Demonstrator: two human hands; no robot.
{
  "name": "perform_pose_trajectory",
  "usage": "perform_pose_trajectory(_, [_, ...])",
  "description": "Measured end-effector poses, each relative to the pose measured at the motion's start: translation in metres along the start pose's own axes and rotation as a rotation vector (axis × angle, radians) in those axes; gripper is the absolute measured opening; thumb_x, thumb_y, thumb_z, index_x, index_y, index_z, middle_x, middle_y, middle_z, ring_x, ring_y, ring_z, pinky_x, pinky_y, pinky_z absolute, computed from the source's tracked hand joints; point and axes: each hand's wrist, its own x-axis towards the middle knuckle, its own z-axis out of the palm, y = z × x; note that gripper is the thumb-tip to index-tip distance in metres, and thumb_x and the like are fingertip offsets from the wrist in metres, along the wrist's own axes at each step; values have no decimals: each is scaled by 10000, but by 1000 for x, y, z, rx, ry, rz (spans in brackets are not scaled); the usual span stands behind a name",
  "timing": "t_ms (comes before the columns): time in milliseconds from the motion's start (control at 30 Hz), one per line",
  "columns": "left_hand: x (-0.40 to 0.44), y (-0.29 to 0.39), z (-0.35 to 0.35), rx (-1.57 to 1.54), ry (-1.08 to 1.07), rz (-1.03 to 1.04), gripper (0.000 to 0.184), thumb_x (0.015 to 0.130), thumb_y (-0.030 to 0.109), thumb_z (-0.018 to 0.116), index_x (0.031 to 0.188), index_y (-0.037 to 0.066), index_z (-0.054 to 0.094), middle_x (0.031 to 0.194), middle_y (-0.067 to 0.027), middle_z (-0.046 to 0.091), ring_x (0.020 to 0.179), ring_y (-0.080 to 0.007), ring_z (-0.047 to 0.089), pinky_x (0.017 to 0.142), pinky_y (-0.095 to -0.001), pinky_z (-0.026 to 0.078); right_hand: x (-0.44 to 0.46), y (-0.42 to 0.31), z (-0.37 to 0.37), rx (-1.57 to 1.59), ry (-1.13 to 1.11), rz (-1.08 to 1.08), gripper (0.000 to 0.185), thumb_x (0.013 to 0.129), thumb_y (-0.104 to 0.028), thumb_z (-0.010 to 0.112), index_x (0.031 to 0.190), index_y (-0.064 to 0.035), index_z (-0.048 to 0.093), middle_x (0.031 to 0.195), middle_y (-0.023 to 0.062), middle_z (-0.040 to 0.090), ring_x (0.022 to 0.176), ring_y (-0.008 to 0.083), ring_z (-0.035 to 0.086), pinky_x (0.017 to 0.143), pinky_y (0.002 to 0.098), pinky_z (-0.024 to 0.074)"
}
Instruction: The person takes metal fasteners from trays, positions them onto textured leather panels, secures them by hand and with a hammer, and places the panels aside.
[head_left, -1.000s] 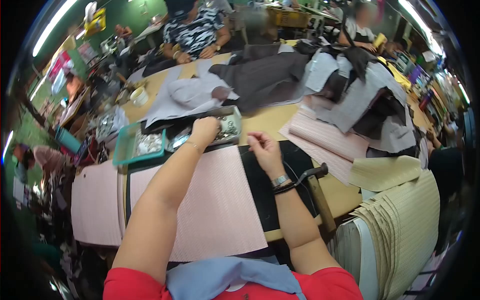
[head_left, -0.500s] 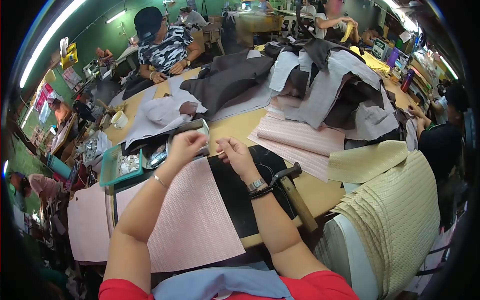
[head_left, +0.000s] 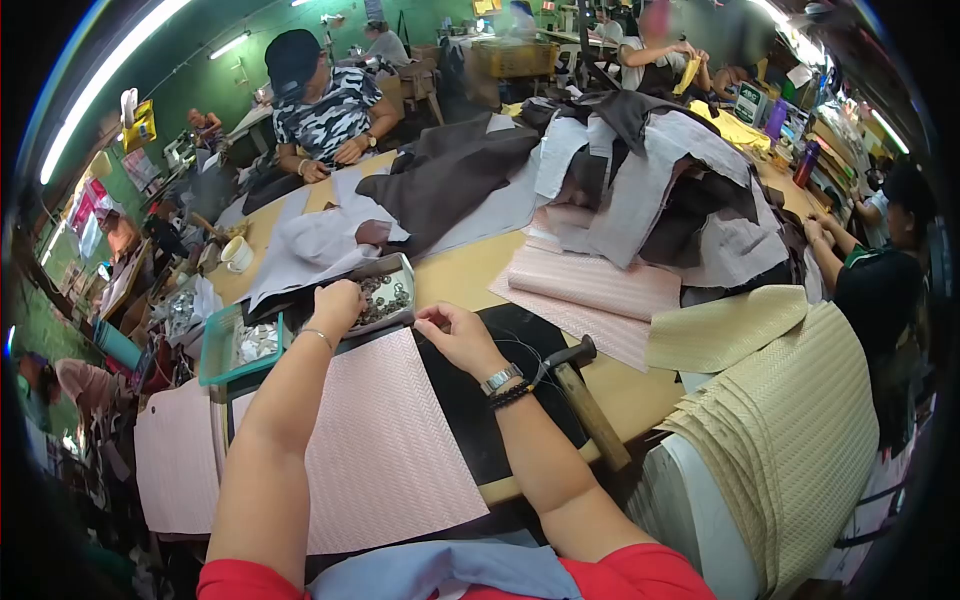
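My left hand (head_left: 340, 306) is over the left side of a small tray (head_left: 408, 268) of metal fittings (head_left: 386, 297). Its fingers curl downward, and what their tips hold is hidden. Just right of the tray's near corner, my right hand (head_left: 462, 340) has thumb and forefinger pinched together; anything between them is too small to name. Below the hands a pink woven-pattern sheet (head_left: 385, 440) lies partly over a black board (head_left: 455, 375) and hangs past the table's front edge. A hammer (head_left: 592, 410) with a wooden handle rests right of my right hand.
A teal basket (head_left: 208, 350) holds small white pieces. Pink rolled material (head_left: 600, 280), heaped grey and dark pieces (head_left: 640, 190) and stacked cream woven sheets (head_left: 780, 430) are to the right. Across the table (head_left: 455, 275) sits a person in a patterned shirt (head_left: 325, 110); another works at far right.
My left hand has moved down and left to the tray, uncovering its metal fittings. My right hand has lowered and shifted slightly left. The view has shifted a little.
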Motion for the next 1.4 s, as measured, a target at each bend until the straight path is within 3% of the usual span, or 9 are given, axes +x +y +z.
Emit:
perform_pose_trajectory(333, [-20,3,5,-370,312,93,107,878,178,624,878,75,654,898,-157,691,874,-360,660,763,-455,521,-2,4,2,-131,-56,15,259,918,-227,675,1057,-8,670,875,63,703,729,112,628,720,277,526])
perform_pose_trajectory(533, [-37,28,-15,-920,266,12,113,934,114,620,920,4,639,865,-98,687,776,-190,652,726,-306,505,-6,-3,9,-70,46,-134,229,887,-131,686,1078,-5,669,848,73,694,759,142,648,734,278,525])
perform_pose_trajectory(767, [-85,53,-11,-1597,-330,-98,236,994,300,598,1115,107,655,906,61,608,832,-35,532,734,-210,476,-12,-14,16,52,-79,-223,254,851,-20,686,1104,-5,672,950,94,696,847,157,684,749,279,538])
perform_pose_trajectory(933, [-114,42,-27,-1372,-350,-118,265,995,322,591,1062,80,673,915,42,632,792,-35,526,700,-209,460,-16,-18,25,-3,-143,-445,232,853,31,676,1076,-24,706,913,82,707,798,131,678,711,251,537])
perform_pose_trajectory(1033, [-160,34,-53,-408,280,122,244,955,260,586,1078,63,659,932,-114,688,804,-262,658,713,-368,526,-13,-19,19,-25,-71,-408,208,855,-2,712,1062,-23,712,931,73,712,792,117,675,713,245,541])
perform_pose_trajectory(1133, [-194,29,-66,-84,-406,9,236,919,241,586,1073,84,674,926,-160,677,825,-358,653,736,-452,519,-11,-14,15,88,-49,-297,194,854,-29,735,1046,-14,713,946,50,714,793,85,663,715,227,533])
perform_pose_trajectory(1233, [-208,29,-73,-244,57,79,251,918,256,585,1082,104,698,882,-141,686,797,-350,663,722,-456,521,-10,-11,11,67,-37,-231,213,839,-20,747,1049,-19,708,944,40,708,821,86,663,711,222,533])
perform_pose_trajectory(1333, [-210,18,-54,-128,-285,126,273,901,260,611,1103,102,706,876,-132,687,775,-319,661,707,-421,527,-8,-3,13,85,-34,-254,202,826,8,745,1023,-15,708,970,42,701,842,105,674,723,234,549])
perform_pose_trajectory(1400, [-215,15,-58,-389,-65,103,295,900,233,638,1143,74,690,892,-109,694,748,-252,665,685,-373,530,-14,-12,20,90,-29,-206,197,821,18,743,1012,-8,705,980,45,697,851,111,678,733,234,555])
